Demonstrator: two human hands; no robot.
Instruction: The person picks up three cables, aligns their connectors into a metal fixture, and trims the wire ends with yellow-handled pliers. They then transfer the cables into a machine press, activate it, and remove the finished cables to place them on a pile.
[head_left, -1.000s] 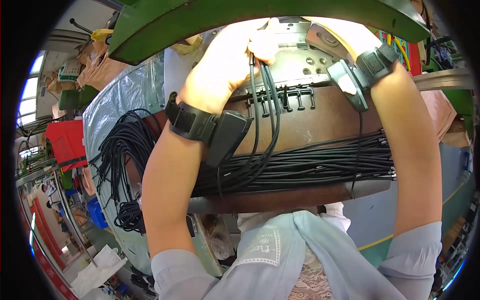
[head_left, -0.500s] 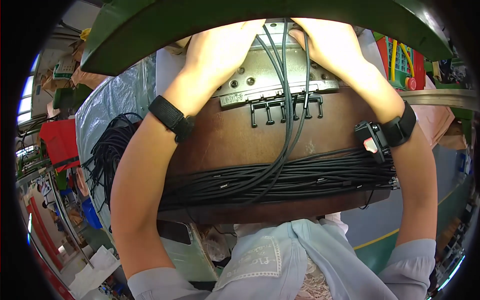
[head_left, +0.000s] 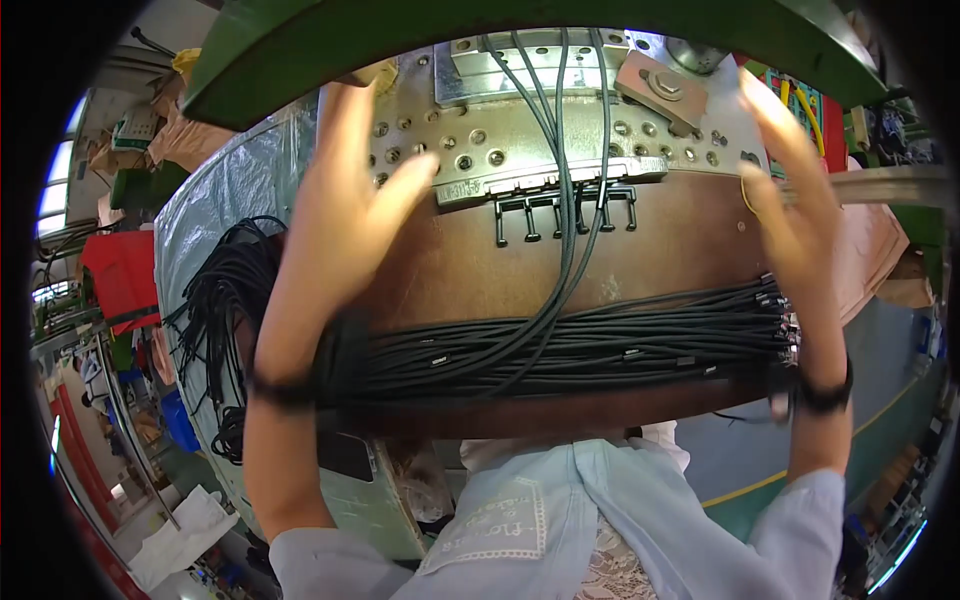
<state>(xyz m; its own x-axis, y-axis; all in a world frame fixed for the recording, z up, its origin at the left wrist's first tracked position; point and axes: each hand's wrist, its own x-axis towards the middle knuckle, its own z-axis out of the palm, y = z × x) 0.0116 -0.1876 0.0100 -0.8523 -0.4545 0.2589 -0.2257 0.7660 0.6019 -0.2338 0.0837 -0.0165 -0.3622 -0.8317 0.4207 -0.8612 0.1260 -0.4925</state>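
Observation:
My left hand [head_left: 345,195] is raised to the left of the metal mould [head_left: 520,125], holding nothing, with its thumb apart from the fingers; motion smears it. My right hand [head_left: 798,205], also smeared, hangs to the mould's right with thumb and fingers apart and nothing in them. Several black cables [head_left: 565,215] run from the mould's upper block [head_left: 545,60] down over its front edge. At that edge sits a black comb-like plastic piece [head_left: 532,222] with several prongs. A bundle of black cables [head_left: 600,340] lies across the brown worktop [head_left: 440,265], nearest my body.
A green machine frame [head_left: 520,22] arches over the far side. A clamp block with a bolt [head_left: 662,88] sits at the mould's right. More black cables [head_left: 225,290] hang at the left over plastic sheeting [head_left: 185,235]. A red bin [head_left: 120,280] stands farther left.
Both hands have come away from the mould's upper block, moving outward and back toward my body. The cables stay in the block, which is now exposed along with the bolted clamp.

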